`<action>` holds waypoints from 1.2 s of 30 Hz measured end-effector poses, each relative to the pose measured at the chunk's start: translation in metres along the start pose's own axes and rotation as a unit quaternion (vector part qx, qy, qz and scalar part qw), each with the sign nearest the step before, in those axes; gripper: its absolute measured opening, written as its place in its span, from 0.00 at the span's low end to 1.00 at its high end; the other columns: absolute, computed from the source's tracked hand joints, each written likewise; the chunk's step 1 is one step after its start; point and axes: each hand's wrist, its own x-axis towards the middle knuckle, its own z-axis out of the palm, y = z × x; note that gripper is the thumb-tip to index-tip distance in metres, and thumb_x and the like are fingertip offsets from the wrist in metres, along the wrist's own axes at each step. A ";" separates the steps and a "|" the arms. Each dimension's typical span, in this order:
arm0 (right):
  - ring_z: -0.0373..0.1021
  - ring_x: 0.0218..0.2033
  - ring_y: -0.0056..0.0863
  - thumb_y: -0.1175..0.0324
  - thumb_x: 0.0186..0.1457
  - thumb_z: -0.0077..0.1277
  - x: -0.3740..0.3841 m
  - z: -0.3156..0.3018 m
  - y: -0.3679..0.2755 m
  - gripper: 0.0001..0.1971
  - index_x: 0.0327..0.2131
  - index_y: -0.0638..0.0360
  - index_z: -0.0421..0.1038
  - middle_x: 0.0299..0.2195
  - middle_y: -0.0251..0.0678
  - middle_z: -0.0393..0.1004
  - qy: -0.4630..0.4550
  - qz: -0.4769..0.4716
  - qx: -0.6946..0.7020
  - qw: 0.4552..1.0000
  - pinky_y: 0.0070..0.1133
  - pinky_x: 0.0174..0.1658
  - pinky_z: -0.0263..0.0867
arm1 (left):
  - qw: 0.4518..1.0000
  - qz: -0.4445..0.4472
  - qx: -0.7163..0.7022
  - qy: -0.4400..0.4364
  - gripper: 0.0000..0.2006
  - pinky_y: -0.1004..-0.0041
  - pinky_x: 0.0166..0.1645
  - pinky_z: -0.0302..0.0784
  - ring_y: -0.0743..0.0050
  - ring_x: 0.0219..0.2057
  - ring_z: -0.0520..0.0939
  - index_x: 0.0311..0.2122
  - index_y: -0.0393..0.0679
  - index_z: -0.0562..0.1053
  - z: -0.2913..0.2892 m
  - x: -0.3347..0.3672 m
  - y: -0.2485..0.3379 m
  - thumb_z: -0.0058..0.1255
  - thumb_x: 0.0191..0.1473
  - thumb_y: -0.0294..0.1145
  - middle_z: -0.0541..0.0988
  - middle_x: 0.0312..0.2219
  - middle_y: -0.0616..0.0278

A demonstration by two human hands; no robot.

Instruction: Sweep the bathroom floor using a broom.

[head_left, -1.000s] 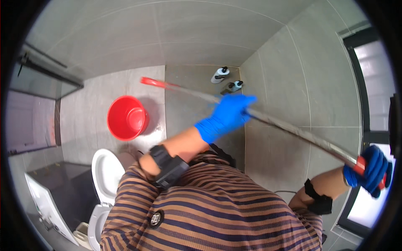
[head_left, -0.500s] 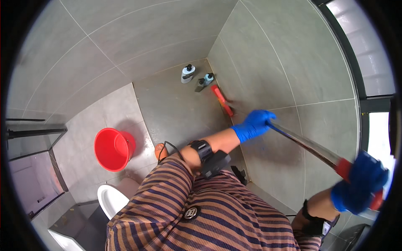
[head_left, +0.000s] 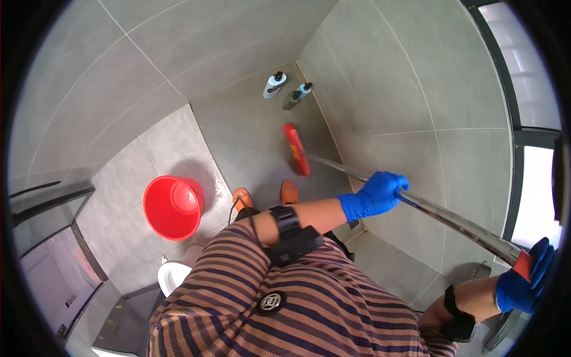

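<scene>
I stand in a grey-tiled bathroom holding a long metal-handled floor brush (head_left: 440, 215). My left hand (head_left: 376, 194), in a blue glove, grips the shaft near its middle. My right hand (head_left: 524, 279), also blue-gloved, grips the red end of the handle at the lower right. The red brush head (head_left: 295, 149) rests on the floor close to the right wall, just ahead of my orange sandals (head_left: 289, 191).
A red bucket (head_left: 172, 206) stands on the floor to my left. Two spray bottles (head_left: 275, 84) stand in the far corner. A white toilet (head_left: 173, 276) shows below the bucket, a glass partition at the left, a window at the right.
The view has tilted down toward the floor. The brush head has come down from the wall to the floor near my feet, and both hands have kept their grip.
</scene>
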 end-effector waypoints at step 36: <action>0.54 0.08 0.15 0.67 0.33 0.52 0.100 0.185 0.258 0.14 0.11 0.49 0.54 0.08 0.21 0.57 -0.141 0.142 0.555 0.807 0.15 0.16 0.50 | 0.859 -0.180 0.434 0.206 0.10 0.70 0.30 0.67 0.58 0.26 0.72 0.28 0.44 0.70 -0.292 0.031 -0.077 0.46 0.33 0.24 0.72 0.22 0.57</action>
